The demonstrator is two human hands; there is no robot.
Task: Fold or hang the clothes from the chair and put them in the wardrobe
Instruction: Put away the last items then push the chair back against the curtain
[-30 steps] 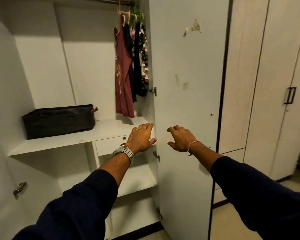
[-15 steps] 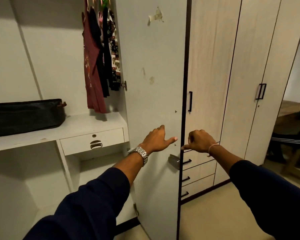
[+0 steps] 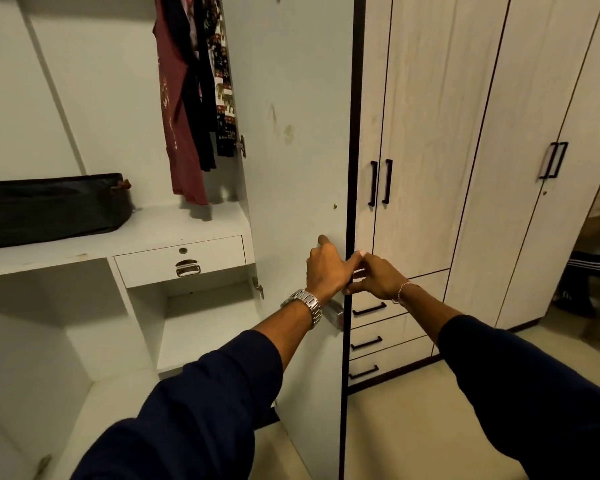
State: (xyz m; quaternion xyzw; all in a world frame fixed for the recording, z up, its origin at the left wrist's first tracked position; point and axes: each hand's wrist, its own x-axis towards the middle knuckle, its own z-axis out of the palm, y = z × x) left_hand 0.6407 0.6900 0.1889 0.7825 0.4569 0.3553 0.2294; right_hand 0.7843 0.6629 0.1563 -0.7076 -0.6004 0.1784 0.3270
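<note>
A black fabric bag (image 3: 52,209) lies at nine o'clock. Just right of it, toward the centre, a small drawer (image 3: 181,261) carries a round lock and a metal pull. At three o'clock two closed pale wood-grain doors carry black bar handles (image 3: 380,182). Below these, three drawers (image 3: 381,337) carry black pulls. Beige floor (image 3: 413,434) spreads at five o'clock.

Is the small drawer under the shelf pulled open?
No. The small drawer sits flush under the shelf, its front in line with the frame.
</note>
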